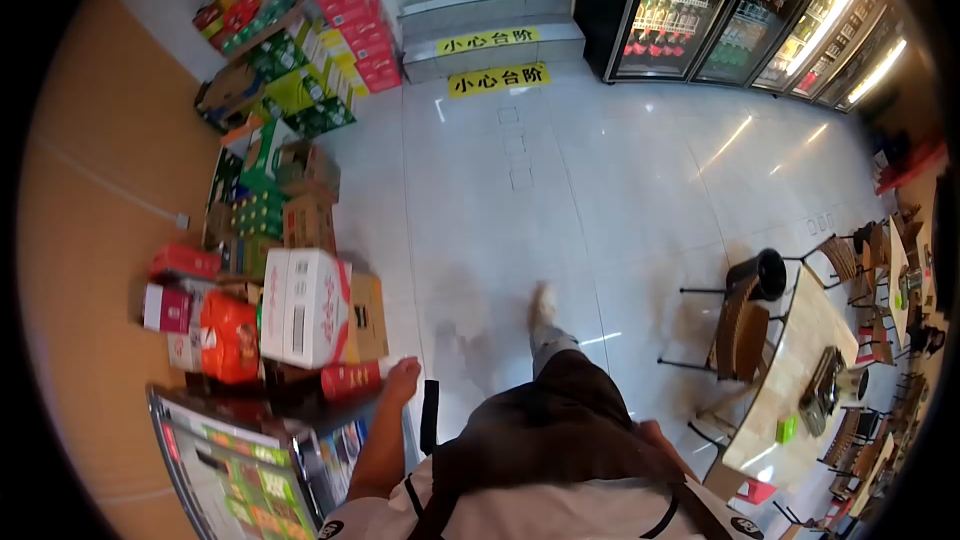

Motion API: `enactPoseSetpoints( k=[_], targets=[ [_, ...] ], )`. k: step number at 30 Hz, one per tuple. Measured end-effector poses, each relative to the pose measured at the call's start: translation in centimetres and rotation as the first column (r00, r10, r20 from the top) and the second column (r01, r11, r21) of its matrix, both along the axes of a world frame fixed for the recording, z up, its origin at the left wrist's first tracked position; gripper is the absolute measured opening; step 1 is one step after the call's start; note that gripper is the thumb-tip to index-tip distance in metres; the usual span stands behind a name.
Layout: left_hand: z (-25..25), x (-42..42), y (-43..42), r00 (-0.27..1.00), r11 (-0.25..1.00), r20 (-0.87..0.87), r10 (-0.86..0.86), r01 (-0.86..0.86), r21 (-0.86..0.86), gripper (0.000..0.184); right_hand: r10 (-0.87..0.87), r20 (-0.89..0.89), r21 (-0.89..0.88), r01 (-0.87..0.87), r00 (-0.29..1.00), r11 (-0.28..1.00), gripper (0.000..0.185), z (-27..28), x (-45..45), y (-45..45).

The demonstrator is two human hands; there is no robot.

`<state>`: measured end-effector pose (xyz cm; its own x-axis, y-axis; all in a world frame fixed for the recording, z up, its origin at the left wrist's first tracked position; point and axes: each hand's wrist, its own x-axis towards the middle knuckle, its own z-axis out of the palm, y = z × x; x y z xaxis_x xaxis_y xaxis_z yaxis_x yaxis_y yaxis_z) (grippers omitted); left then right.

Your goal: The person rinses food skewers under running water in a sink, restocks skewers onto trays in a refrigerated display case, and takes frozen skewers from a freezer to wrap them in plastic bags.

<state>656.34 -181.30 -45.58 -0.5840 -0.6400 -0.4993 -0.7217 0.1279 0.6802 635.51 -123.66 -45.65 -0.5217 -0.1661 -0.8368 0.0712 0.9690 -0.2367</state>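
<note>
My left hand (403, 378) hangs at my left side with its fingers curled in. It is beside a red cylinder-like container (350, 381) next to the stacked boxes; whether they touch, I cannot tell. What the fingers hold, if anything, is hidden. My right hand (652, 431) shows only in part beside the dark apron (560, 440), its fingers out of sight. One light shoe (543, 302) is forward on the tiled floor (490, 240).
At left stand a white carton (298, 307), an orange-red package (228, 336), drink crates (258, 215) and a glass-topped cabinet (240, 460). Steps (490, 55) with yellow signs lie ahead. Lit drink fridges (680, 10) stand far right; a table (770, 430) and chairs (740, 340) are nearer.
</note>
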Motion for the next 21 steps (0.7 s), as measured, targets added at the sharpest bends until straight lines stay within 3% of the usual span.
enactPoseSetpoints(
  k=[1, 3, 5, 6, 7, 8, 9, 10, 11, 12, 13, 14, 15, 16, 17, 18, 19, 21],
  targets=[
    [1.2, -5.4, -3.1, 0.997, 0.998, -0.075, -0.015, 0.011, -0.058, 0.031, -0.007, 0.015, 0.033, 0.006, 1.000, 0.999, 0.044, -1.8, -2.0, -0.4],
    [6.3, -15.7, -8.2, 0.988, 0.967, 0.059, -0.142, 0.151, -0.204, 0.031, 0.042, 0.049, 0.077, -0.046, 0.998, 0.996, 0.042, -4.6, -6.8, -1.9],
    [4.6, -21.5, -11.5, 0.997, 0.939, -0.071, -0.026, 0.000, -0.345, 0.029, 0.110, 0.045, 0.079, -0.113, 0.993, 0.990, 0.039, -6.7, -15.2, -5.5],
    [1.4, -22.6, -13.6, 0.993, 0.951, -0.118, -0.019, -0.018, -0.307, 0.027, 0.159, 0.040, 0.079, -0.161, 0.987, 0.984, 0.038, -7.9, -19.4, -7.1],
    [2.4, -24.6, -14.2, 0.996, 0.963, -0.036, -0.079, 0.067, -0.259, 0.027, 0.243, 0.014, 0.070, -0.244, 0.970, 0.967, 0.037, -9.7, -24.3, -8.5],
    [2.3, -26.5, -15.4, 0.949, 0.936, 0.147, -0.278, 0.302, -0.180, 0.030, 0.358, -0.050, 0.048, -0.356, 0.932, 0.933, 0.035, -10.9, -30.3, -11.0],
    [3.3, -28.1, -15.7, 0.887, 0.890, 0.196, -0.419, 0.444, -0.103, 0.030, 0.418, -0.172, -0.017, -0.426, 0.892, 0.904, 0.034, -13.1, -36.6, -13.8],
    [3.6, -30.0, -16.8, 0.676, 0.718, 0.351, -0.648, 0.696, -0.015, 0.028, 0.649, -0.216, 0.179, -0.624, 0.729, 0.761, 0.031, -8.3, -44.3, -20.7],
    [2.9, -30.5, -18.1, 0.683, 0.701, 0.293, -0.668, 0.710, -0.057, 0.027, 0.504, -0.328, 0.037, -0.522, 0.799, 0.852, 0.026, -7.8, -51.8, -25.4],
    [2.2, -30.5, -19.5, 0.687, 0.685, 0.236, -0.687, 0.721, -0.105, 0.026, 0.629, -0.528, 0.133, -0.677, 0.570, 0.724, 0.019, -4.9, -58.5, -31.2],
    [0.9, -30.9, -20.8, 0.890, 0.901, 0.169, -0.423, 0.433, -0.029, 0.020, 0.591, -0.604, 0.110, -0.678, 0.535, 0.726, 0.012, -2.6, -64.8, -36.6],
    [-3.2, -30.4, -22.5, 0.809, 0.811, 0.306, -0.502, 0.564, -0.159, 0.019, 0.603, -0.609, 0.157, -0.667, 0.515, 0.728, 0.012, -1.5, -71.0, -42.1],
    [-5.3, -31.3, -24.1, 0.714, 0.683, 0.452, -0.535, 0.680, -0.267, 0.018, 0.504, -0.744, 0.039, -0.724, 0.439, 0.689, 0.013, -2.3, -77.6, -45.9],
    [-5.5, -32.9, -26.2, 0.703, 0.696, 0.479, -0.526, 0.679, -0.234, 0.019, 0.538, -0.769, 0.136, -0.734, 0.345, 0.666, 0.014, -2.0, -82.6, -50.4],
    [-5.6, -34.8, -28.4, 0.690, 0.708, 0.506, -0.517, 0.677, -0.201, 0.020, 0.383, -0.814, 0.000, -0.659, 0.437, 0.752, 0.013, 0.4, -86.1, -55.2],
    [-5.3, -37.6, -31.7, 0.633, 0.785, 0.546, -0.548, 0.614, 0.075, 0.021, 0.392, -0.809, 0.007, -0.661, 0.437, 0.751, 0.013, 1.6, -89.2, -58.5],
    [-5.5, -41.4, -35.0, 0.615, 0.816, 0.578, -0.536, 0.552, 0.170, 0.022, 0.391, -0.815, 0.017, -0.657, 0.428, 0.754, 0.013, 2.8, -92.5, -62.3],
    [-6.1, -49.8, -42.8, 0.628, 0.868, 0.636, -0.448, 0.477, 0.141, 0.025, 0.341, -0.829, -0.110, -0.727, 0.443, 0.678, 0.020, 0.1, -97.0, -66.3]
  ],
)
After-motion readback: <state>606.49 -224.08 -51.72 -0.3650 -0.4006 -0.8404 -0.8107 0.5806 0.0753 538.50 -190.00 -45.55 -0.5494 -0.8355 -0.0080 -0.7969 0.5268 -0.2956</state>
